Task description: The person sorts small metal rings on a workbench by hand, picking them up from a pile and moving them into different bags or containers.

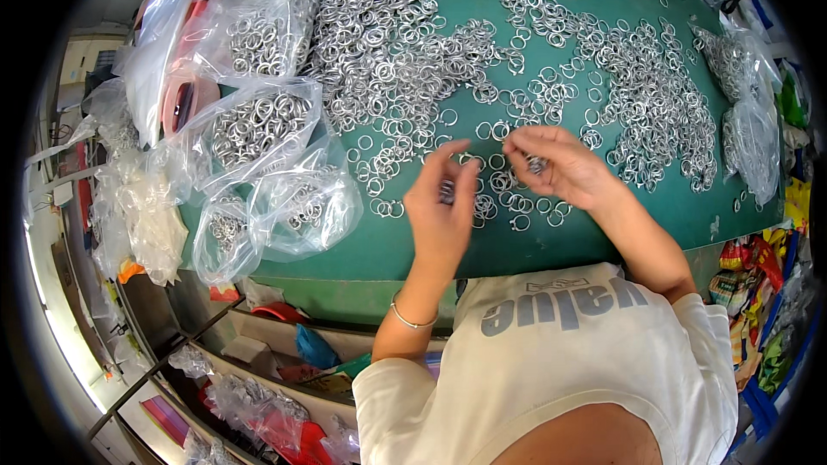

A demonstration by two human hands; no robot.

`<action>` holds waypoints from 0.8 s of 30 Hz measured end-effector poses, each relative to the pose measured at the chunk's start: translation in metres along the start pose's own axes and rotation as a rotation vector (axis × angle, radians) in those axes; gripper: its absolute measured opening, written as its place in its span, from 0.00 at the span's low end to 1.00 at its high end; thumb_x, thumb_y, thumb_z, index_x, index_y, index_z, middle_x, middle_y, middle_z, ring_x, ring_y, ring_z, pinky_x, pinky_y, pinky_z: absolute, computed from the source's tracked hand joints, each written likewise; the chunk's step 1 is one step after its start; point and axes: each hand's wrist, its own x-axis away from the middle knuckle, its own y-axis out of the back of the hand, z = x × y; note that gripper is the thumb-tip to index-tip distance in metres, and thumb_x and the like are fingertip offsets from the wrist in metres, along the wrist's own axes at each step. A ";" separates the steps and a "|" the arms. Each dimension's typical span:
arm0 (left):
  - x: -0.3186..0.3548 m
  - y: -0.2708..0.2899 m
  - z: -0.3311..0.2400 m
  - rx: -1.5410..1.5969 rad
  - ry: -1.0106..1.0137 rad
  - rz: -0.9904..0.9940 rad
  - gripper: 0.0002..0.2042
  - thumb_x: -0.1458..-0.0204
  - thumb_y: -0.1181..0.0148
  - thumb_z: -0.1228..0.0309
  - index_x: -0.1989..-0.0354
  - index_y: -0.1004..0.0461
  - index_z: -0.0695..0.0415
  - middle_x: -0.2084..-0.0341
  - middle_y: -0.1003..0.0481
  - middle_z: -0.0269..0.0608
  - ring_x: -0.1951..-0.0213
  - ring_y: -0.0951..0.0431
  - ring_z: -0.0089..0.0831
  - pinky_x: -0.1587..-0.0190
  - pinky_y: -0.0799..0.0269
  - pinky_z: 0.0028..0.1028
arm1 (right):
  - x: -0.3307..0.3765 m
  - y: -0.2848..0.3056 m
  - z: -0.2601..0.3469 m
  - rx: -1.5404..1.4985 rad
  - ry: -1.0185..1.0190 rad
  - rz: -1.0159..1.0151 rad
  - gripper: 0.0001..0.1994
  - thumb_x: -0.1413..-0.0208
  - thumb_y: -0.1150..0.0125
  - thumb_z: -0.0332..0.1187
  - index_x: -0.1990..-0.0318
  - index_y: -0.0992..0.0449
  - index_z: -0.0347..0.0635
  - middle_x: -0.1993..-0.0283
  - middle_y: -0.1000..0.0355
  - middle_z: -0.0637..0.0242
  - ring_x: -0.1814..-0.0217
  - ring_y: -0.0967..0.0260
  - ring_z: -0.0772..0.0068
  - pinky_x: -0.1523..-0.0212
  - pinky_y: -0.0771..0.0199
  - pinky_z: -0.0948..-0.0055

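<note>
Small silvery metal rings lie by the handful on a green tabletop point(551, 250). My left hand point(435, 217) hovers over its near part, fingers curled round a few metal rings point(446, 191) that show in the palm. Slightly to the right, my right hand point(570, 174) is also curled, thumb and fingertips drawn together. More rings point(536, 164) show dark inside it. What the fingertips themselves pinch is too small and blurred to tell. Between and below both hands are loose rings point(520, 203), spread in a thin layer.
A large ring heap point(370, 43) covers the far left, another heap point(659, 99) the right. Clear plastic bags of rings point(263, 125) stand along the left edge. One more bag point(751, 142) lies at the right edge. Below the tabletop, a shelf point(345, 340) holds bags and other things.
</note>
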 end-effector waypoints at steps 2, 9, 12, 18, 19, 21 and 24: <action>0.001 0.008 0.009 -0.159 0.054 0.064 0.11 0.51 0.40 0.76 0.58 0.27 0.59 0.83 0.31 0.36 0.82 0.34 0.21 0.79 0.38 0.21 | 0.004 0.001 0.007 0.167 0.133 -0.111 0.12 0.43 0.45 0.34 0.57 0.27 0.34 0.70 0.31 0.70 0.78 0.39 0.84 0.86 0.44 0.86; 0.024 -0.002 0.031 -0.567 -0.176 0.254 0.11 0.59 0.33 0.73 0.65 0.24 0.57 0.80 0.30 0.39 0.83 0.31 0.32 0.80 0.37 0.28 | 0.013 -0.006 0.003 1.201 0.212 -0.099 0.10 0.49 0.40 0.30 0.59 0.23 0.40 0.75 0.31 0.68 0.77 0.35 0.78 0.74 0.34 0.72; 0.017 0.009 0.026 -0.539 -0.038 0.248 0.08 0.55 0.37 0.73 0.66 0.26 0.59 0.77 0.30 0.42 0.77 0.26 0.39 0.77 0.33 0.32 | 0.013 0.000 -0.016 1.646 0.561 -0.195 0.09 0.50 0.38 0.32 0.64 0.23 0.38 0.78 0.31 0.65 0.76 0.35 0.77 0.74 0.34 0.72; 0.014 0.026 0.028 -0.184 0.136 0.079 0.05 0.49 0.45 0.79 0.65 0.25 0.64 0.80 0.26 0.38 0.83 0.36 0.19 0.80 0.40 0.21 | 0.019 0.018 0.006 1.020 0.511 -0.312 0.06 0.46 0.42 0.30 0.66 0.24 0.35 0.75 0.28 0.64 0.77 0.37 0.79 0.74 0.35 0.76; 0.013 0.028 0.028 -0.136 0.180 0.093 0.05 0.48 0.46 0.78 0.65 0.25 0.64 0.80 0.26 0.37 0.82 0.36 0.17 0.80 0.41 0.20 | 0.020 0.022 0.008 1.043 0.514 -0.320 0.06 0.47 0.42 0.30 0.66 0.24 0.35 0.76 0.28 0.64 0.77 0.37 0.80 0.74 0.36 0.77; 0.013 0.031 0.032 -0.004 0.242 0.140 0.06 0.44 0.50 0.77 0.63 0.26 0.63 0.82 0.30 0.30 0.82 0.41 0.12 0.80 0.47 0.17 | 0.022 0.027 0.010 1.101 0.516 -0.366 0.06 0.47 0.42 0.29 0.65 0.24 0.36 0.77 0.29 0.64 0.78 0.38 0.79 0.75 0.37 0.77; 0.013 0.033 0.025 0.207 0.299 0.142 0.07 0.43 0.52 0.76 0.62 0.27 0.61 0.83 0.35 0.25 0.82 0.44 0.11 0.80 0.50 0.15 | 0.023 0.033 0.010 1.203 0.514 -0.475 0.07 0.48 0.41 0.29 0.62 0.25 0.38 0.79 0.31 0.63 0.80 0.38 0.76 0.75 0.37 0.74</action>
